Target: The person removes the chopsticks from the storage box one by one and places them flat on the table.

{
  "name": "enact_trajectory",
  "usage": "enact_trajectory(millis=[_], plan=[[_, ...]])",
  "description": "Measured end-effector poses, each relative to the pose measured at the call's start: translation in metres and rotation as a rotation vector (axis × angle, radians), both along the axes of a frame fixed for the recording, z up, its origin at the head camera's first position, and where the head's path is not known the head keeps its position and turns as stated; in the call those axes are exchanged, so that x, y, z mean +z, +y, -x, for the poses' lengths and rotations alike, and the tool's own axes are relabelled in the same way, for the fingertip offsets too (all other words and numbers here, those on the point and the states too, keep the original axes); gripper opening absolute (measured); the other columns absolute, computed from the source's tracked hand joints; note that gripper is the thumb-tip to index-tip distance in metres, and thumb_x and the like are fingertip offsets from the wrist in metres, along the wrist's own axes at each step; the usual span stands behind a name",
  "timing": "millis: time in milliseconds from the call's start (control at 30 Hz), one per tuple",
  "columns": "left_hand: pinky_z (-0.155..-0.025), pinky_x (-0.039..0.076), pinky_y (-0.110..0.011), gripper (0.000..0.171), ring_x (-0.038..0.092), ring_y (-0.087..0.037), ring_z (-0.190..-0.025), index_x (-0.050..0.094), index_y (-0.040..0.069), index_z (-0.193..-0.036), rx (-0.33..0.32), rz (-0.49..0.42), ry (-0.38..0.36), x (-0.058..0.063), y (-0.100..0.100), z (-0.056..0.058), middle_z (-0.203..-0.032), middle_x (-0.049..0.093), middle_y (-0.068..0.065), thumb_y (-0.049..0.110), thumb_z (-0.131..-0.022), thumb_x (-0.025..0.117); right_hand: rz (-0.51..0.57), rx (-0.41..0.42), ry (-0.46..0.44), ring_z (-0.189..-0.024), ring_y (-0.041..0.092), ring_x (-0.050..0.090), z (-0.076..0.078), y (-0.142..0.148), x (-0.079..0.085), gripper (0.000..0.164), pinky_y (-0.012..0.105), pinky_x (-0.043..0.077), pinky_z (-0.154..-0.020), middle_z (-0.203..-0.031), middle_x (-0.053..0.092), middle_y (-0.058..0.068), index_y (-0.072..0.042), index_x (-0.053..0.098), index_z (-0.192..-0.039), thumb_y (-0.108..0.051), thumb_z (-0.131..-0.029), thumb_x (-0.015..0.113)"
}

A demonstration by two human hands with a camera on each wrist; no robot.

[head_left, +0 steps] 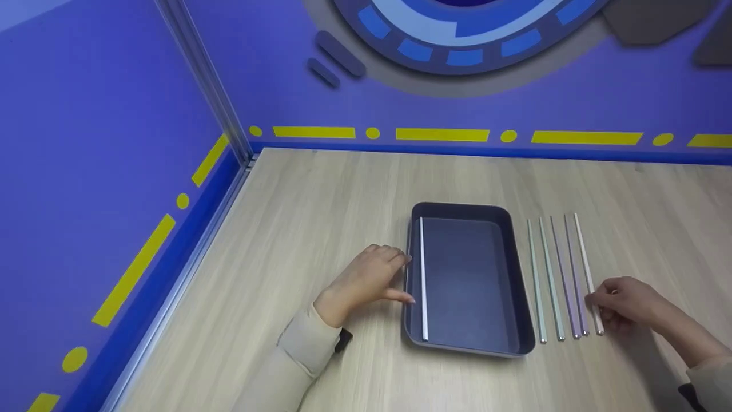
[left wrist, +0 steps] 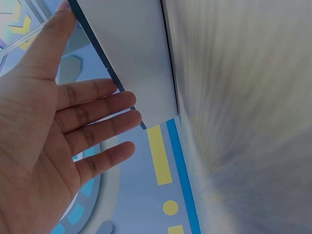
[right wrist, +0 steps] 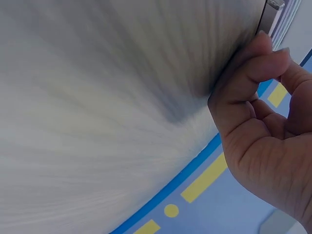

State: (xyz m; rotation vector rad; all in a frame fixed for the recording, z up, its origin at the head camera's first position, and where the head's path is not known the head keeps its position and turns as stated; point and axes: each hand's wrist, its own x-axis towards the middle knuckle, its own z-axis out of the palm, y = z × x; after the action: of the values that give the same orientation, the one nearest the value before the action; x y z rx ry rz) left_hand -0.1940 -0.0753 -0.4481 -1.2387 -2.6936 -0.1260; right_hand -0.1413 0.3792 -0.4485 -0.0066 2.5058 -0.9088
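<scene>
A dark rectangular tray lies on the table with one white chopstick along its left inner side. My left hand rests against the tray's left wall, its fingers extended and the thumb at the rim. Right of the tray, two green chopsticks, two purple chopsticks and another white chopstick lie side by side. Near its lower end, my right hand pinches that outermost white chopstick between thumb and curled fingers; the right wrist view shows the fingertips close to the tabletop.
The wooden table meets a blue back wall with yellow markings. On the left, a second blue panel joins it at a metal corner post.
</scene>
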Motion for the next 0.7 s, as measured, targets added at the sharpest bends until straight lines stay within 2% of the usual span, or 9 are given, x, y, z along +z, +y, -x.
enact_trajectory(millis=[400,700], plan=[[-0.098,0.047,-0.032,0.078,0.061,-0.02,-0.111,0.06,0.007,-0.122,0.003,0.003,0.009,0.0008,0.0007,-0.0003,-0.116,0.066,-0.004,0.068,-0.074,0.061,-0.003,0.002,-0.015,-0.056,0.01,0.056,-0.0008,0.0029,0.0052,0.027,0.024,0.049,-0.049,-0.065,0.055,-0.001,0.002,0.056,-0.082,-0.02,-0.096,0.05],[-0.096,0.047,-0.033,0.081,0.06,-0.019,-0.109,0.059,0.006,-0.123,0.015,0.019,0.006,0.001,0.0009,0.0003,-0.116,0.066,-0.004,0.07,-0.073,0.06,-0.004,-0.011,0.01,-0.056,0.009,0.055,-0.0032,0.0058,0.0078,0.028,0.025,0.049,-0.05,-0.066,0.057,0.0,0.004,0.057,-0.082,-0.018,-0.097,0.049]])
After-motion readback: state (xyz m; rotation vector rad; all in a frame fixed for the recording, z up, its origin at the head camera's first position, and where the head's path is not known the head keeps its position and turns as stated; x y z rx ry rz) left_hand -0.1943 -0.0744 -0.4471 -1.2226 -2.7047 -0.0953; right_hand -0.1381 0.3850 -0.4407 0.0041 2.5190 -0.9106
